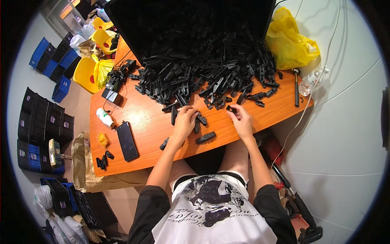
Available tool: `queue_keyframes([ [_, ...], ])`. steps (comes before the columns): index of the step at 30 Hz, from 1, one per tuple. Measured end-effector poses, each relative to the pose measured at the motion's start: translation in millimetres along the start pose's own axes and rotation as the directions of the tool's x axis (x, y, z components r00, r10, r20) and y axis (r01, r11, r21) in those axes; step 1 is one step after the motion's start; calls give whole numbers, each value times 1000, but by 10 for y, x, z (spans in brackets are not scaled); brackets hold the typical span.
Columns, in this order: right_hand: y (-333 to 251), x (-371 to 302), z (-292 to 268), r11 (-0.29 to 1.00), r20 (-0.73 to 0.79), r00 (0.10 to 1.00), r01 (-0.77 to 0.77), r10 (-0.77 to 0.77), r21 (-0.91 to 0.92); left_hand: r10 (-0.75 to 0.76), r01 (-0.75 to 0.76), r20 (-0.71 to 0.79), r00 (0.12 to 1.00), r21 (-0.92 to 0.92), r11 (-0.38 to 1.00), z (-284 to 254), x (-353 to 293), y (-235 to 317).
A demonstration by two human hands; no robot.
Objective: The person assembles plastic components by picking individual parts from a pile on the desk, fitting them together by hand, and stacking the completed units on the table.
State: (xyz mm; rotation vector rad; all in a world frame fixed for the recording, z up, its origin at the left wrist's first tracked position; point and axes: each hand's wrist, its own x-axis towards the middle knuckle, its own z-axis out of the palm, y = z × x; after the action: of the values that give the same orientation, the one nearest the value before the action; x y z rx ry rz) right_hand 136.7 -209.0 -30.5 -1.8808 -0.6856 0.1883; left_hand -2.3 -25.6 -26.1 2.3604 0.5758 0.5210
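A big heap of black plastic clip-like parts point(178, 79) spills across the orange wooden table point(260, 118) in front of me. My right hand point(241, 121) pinches a small black plastic piece point(230, 109) between thumb and fingertips, just off the near edge of the heap. My left hand point(185, 122) is closed, its fingers curled together beside a few loose black parts point(201, 119); whatever it may hold is hidden. Closer to me lies a longer rounded black part point(205, 137). Another dark part point(164, 143) shows partly behind my left forearm.
On the left lie a phone point(127, 141), a white bottle point(105, 118), yellow bands point(102, 140) and a black adapter point(112, 96). A hammer point(297, 87), a clear bottle point(312, 81) and a yellow bag point(290, 40) stand right. A black bin point(191, 16) backs the heap.
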Motion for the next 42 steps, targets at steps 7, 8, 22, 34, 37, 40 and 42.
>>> queue_keyframes([
  [7, 133, -33, 276, 866, 47, 999, -23, 0, 499, 181, -172, -36, 983, 183, 968, -101, -17, 14],
  [8, 119, -33, 304, 847, 62, 998, -46, 16, 530, 216, -213, 7, 976, 201, 956, -122, -1, 5],
  [22, 118, -97, 394, 841, -27, 1000, 16, -2, 541, 330, -373, 349, 877, 62, 926, -297, 242, -119],
  [34, -52, -94, 371, 909, 10, 997, 66, -77, 411, 398, -373, 116, 910, -191, 908, -167, 297, -155],
  [37, -170, -10, 377, 969, 94, 984, 131, -154, 211, 377, -379, 112, 919, -7, 925, -282, 279, -204],
  [40, -118, 92, 442, 954, 109, 948, 299, -300, 28, 274, -269, 179, 945, -49, 962, -325, 261, -263],
  [42, -111, 107, 442, 956, 132, 947, 293, -294, 27, 287, -286, 169, 943, -33, 958, -298, 270, -329],
])
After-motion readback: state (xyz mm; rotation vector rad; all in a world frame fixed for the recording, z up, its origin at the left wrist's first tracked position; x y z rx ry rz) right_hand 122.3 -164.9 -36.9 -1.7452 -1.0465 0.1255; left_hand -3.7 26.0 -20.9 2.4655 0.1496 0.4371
